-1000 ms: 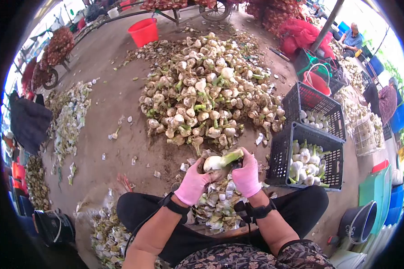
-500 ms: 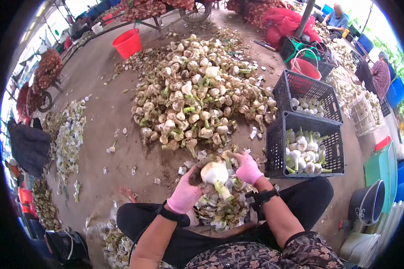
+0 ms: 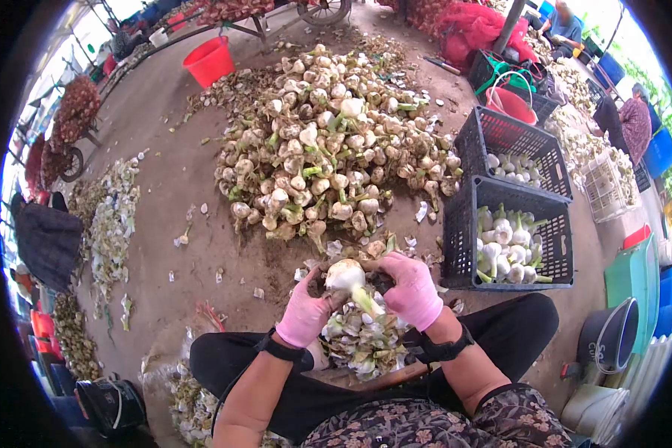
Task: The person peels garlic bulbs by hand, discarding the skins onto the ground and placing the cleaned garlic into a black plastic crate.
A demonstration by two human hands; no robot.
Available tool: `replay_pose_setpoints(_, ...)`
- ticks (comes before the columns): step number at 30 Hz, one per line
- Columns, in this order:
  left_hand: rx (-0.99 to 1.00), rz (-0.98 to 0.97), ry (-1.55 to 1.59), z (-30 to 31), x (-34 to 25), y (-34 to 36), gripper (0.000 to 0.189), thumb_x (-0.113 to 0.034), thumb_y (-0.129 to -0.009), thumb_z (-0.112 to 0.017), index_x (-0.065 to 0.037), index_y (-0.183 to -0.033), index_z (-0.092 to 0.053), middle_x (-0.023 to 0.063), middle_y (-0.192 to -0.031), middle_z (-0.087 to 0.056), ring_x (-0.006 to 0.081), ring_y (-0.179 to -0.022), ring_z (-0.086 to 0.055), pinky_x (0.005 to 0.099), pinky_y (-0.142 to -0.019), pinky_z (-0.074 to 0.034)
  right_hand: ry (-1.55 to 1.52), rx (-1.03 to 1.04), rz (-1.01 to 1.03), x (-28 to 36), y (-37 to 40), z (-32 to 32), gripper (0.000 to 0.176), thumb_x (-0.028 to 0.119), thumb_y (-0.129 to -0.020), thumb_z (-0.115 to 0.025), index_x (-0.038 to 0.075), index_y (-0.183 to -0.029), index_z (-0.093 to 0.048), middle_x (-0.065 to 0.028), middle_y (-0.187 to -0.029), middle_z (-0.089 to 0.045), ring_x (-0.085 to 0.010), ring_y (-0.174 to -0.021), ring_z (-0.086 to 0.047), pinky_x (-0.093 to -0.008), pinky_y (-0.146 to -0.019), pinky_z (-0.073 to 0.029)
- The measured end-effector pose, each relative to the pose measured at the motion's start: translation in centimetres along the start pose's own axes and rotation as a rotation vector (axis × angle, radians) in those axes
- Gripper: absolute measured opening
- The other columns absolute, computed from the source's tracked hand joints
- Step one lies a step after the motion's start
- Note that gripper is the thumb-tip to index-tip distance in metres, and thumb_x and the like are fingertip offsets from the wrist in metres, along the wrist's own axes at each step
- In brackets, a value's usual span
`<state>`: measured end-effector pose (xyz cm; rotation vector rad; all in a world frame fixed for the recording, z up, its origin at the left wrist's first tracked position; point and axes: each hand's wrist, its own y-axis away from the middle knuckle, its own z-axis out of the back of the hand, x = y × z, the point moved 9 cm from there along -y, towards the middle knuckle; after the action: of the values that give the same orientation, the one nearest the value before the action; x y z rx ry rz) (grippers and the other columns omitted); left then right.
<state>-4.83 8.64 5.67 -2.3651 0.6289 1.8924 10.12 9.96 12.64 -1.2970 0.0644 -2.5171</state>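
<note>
Both my hands wear pink gloves. My left hand and my right hand together grip one white garlic bulb, its green stalk pointing down toward me. Below the bulb, between my knees, lies a heap of peeled skins and trimmings. A large pile of unpeeled garlic bulbs spreads over the ground just beyond my hands.
Two dark plastic crates stand at my right: the near crate and the far crate hold cleaned white bulbs. A red bucket sits far left. A strip of husks lies left. Other people sit at the upper right.
My right hand, off the bulb half a second ago, has come back and closed on it. The stalk swung from pointing right to pointing down toward me.
</note>
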Motion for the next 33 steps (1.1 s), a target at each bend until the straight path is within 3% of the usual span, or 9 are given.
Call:
replay_pose_setpoints(2,-0.005,0.096,0.454,-0.7,0.9,0.0,0.049,-0.005,-0.084,-0.066,0.0,-0.127,-0.044,0.01,-0.12,-0.057,0.02,-0.11,-0.056,0.0339,-0.095,-0.046,0.034,-0.042,-0.046,0.2,0.0,0.0,0.032,0.002,-0.064,-0.062,0.004,-0.096,-0.066,-0.0129,-0.075,-0.058,-0.0317,-0.073,-0.06,-0.0345,-0.065,-0.047)
replay_pose_setpoints(8,0.045,0.263,0.75,-1.3,2.1,0.1,0.049,0.002,-0.083,-0.058,0.0,-0.13,-0.041,0.0125,-0.121,-0.056,0.0241,-0.109,-0.057,0.0369,-0.096,-0.046,-0.065,-0.052,-0.122,-1.3,0.1,-0.2,0.022,-0.004,-0.069,-0.06,0.002,-0.09,-0.064,-0.0152,-0.08,-0.061,-0.03,-0.074,-0.061,-0.0335,-0.066,-0.047)
replay_pose_setpoints(9,0.144,0.263,0.756,-2.3,1.1,0.3,0.048,0.0,-0.084,-0.055,0.001,-0.13,-0.041,0.0129,-0.121,-0.056,0.0249,-0.11,-0.056,0.0376,-0.098,-0.044,-0.137,-0.043,-0.134,-1.5,0.0,-0.2,0.021,-0.006,-0.07,-0.059,0.001,-0.089,-0.063,-0.0157,-0.081,-0.062,-0.0289,-0.075,-0.062,-0.0325,-0.067,-0.047)
replay_pose_setpoints(14,0.092,0.414,0.82,-2.2,2.0,1.0,0.043,0.0,-0.089,-0.048,0.0,-0.131,-0.04,0.0133,-0.124,-0.054,0.0253,-0.112,-0.055,0.0382,-0.099,-0.044,-0.241,-0.037,-0.256,-4.5,0.0,-0.4,0.03,-0.011,-0.072,-0.055,-0.001,-0.099,-0.062,-0.0114,-0.088,-0.065,-0.0177,-0.082,-0.062,-0.0279,-0.076,-0.047)
replay_pose_setpoints(17,0.061,0.286,0.793,-1.5,1.3,0.4,0.042,0.002,-0.089,-0.05,-0.001,-0.129,-0.041,0.0124,-0.122,-0.054,0.0247,-0.113,-0.055,0.0397,-0.099,-0.044,-0.702,0.072,-0.253,-3.2,0.5,-0.9,0.04,-0.013,-0.071,-0.053,-0.004,-0.11,-0.061,-0.0076,-0.103,-0.065,-0.0155,-0.093,-0.061,-0.0273,-0.086,-0.046)
replay_pose_setpoints(20,-0.013,0.221,0.722,-0.8,1.5,0.1,0.047,0.003,-0.086,-0.057,-0.002,-0.129,-0.04,0.011,-0.12,-0.054,0.0237,-0.112,-0.054,0.0387,-0.098,-0.045,-0.54,0.058,-0.259,-2.0,0.8,-0.9,0.042,-0.014,-0.068,-0.053,-0.003,-0.107,-0.063,-0.0089,-0.1,-0.066,-0.0159,-0.092,-0.062,-0.027,-0.085,-0.047)
replay_pose_setpoints(24,-0.108,0.199,0.613,-0.5,2.1,0.3,0.051,0.003,-0.083,-0.061,-0.003,-0.129,-0.04,0.0099,-0.12,-0.054,0.0232,-0.11,-0.055,0.0384,-0.094,-0.046,-0.099,0.015,-0.128,-0.5,0.3,0.4,0.042,-0.008,-0.064,-0.056,0.001,-0.103,-0.066,-0.0139,-0.083,-0.063,-0.0245,-0.078,-0.063,-0.0299,-0.071,-0.048)
replay_pose_setpoints(31,-0.097,0.219,0.676,-0.4,2.6,-0.1,0.05,0.004,-0.081,-0.059,-0.001,-0.128,-0.041,0.0111,-0.118,-0.055,0.0245,-0.109,-0.056,0.0405,-0.095,-0.046,0.056,-0.127,-0.096,-0.6,0.4,-0.3,0.027,-0.005,-0.062,-0.063,0.0,-0.088,-0.064,-0.0151,-0.076,-0.059,-0.0297,-0.072,-0.06,-0.0322,-0.066,-0.047)
replay_pose_setpoints(33,0.023,0.269,0.75,-1.5,2.5,-0.2,0.045,-0.002,-0.084,-0.054,0.0,-0.128,-0.043,0.0116,-0.12,-0.055,0.0251,-0.109,-0.056,0.0402,-0.096,-0.045,-0.006,-0.116,-0.087,-0.7,0.3,-0.1,0.022,-0.005,-0.063,-0.065,0.0,-0.084,-0.061,-0.0151,-0.076,-0.06,-0.0299,-0.071,-0.061,-0.0329,-0.065,-0.047)
